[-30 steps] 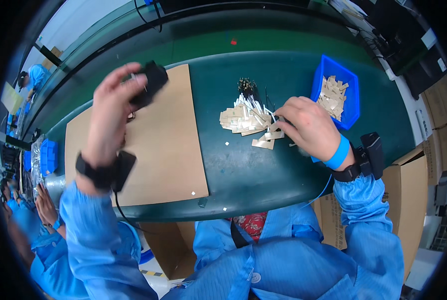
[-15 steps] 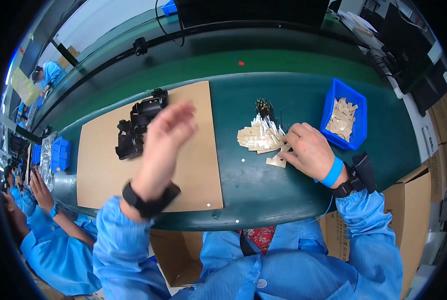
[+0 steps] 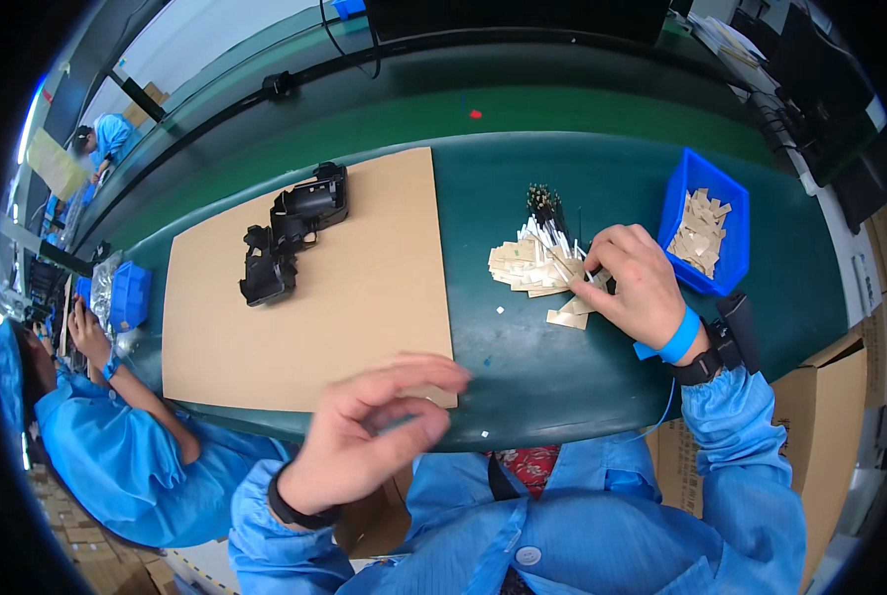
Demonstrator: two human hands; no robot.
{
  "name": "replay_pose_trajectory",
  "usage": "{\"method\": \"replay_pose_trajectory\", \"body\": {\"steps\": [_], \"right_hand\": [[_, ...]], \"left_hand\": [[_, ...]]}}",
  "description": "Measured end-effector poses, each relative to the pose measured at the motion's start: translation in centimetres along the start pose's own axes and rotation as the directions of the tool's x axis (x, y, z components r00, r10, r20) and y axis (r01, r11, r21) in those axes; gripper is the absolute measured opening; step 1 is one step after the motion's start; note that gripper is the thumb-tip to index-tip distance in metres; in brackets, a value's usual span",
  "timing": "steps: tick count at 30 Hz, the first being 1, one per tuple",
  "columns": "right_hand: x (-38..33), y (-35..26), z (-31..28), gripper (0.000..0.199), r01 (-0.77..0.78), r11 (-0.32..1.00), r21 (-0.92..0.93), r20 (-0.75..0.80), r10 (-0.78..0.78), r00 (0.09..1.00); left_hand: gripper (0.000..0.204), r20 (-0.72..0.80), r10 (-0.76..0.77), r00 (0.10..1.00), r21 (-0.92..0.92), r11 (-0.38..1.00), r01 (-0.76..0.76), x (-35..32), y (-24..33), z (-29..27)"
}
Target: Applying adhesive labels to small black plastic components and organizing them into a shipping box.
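Observation:
My left hand (image 3: 384, 426) hovers over the near edge of the table, below the brown cardboard sheet (image 3: 304, 357). Its fingers are curved, with the thumb apart from them and nothing between. At the right, my right hand (image 3: 640, 288) reaches to the edge of a fanned pile of thin pieces (image 3: 532, 263). These have flat beige ends, white middles and dark tips pointing away from me. Thumb and fingertips are pinched together there, and what they grip is hidden. A few loose beige strips (image 3: 568, 315) lie just below those fingers.
Black moulded plastic housings (image 3: 285, 223) stand on the cardboard sheet. A blue bin (image 3: 731, 263) of beige pieces sits beyond my right hand. Another person (image 3: 106, 436) in blue works at the left, near a blue bin (image 3: 130, 297). An open carton (image 3: 820, 426) stands at the right.
My left hand has come down and toward me from over the cardboard, leaving the black housings fully visible. My right hand stays at the pile. The whole view has shifted slightly.

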State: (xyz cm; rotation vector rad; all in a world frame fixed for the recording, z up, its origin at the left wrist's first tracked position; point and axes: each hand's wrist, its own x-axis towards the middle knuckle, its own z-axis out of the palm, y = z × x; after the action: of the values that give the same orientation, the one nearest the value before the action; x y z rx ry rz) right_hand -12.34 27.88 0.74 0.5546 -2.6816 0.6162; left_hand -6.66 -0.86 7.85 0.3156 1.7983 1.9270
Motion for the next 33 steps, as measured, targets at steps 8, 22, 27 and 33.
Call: {"method": "replay_pose_trajectory", "body": {"steps": [8, 22, 27, 33], "right_hand": [[0.0, -0.4, -0.4, 0.029, -0.034, 0.993, 0.112, -0.025, 0.037, 0.999], [-4.7, -0.8, -0.5, 0.058, -0.411, 0.852, 0.325, 0.052, 0.417, 0.907], [-5.0, -0.8, -0.5, 0.057, -0.461, 0.796, 0.393, 0.065, 0.476, 0.877], [-3.5, -0.6, -0.3, 0.055, -0.440, 0.844, 0.306, 0.127, 0.422, 0.898]], "left_hand": [[0.042, -0.332, 0.218, 0.918, 0.746, 0.656, 0.114, 6.4, 10.5, -14.9], [0.085, -0.493, 0.518, 0.699, 0.734, -0.185, 0.654, 27.1, 18.5, -43.2], [0.082, -0.576, 0.399, 0.714, 0.727, -0.150, 0.670, 38.8, 13.5, -39.4], [0.078, -0.684, 0.158, 0.712, 0.689, -0.181, 0.702, 44.5, 4.4, -42.0]]}}
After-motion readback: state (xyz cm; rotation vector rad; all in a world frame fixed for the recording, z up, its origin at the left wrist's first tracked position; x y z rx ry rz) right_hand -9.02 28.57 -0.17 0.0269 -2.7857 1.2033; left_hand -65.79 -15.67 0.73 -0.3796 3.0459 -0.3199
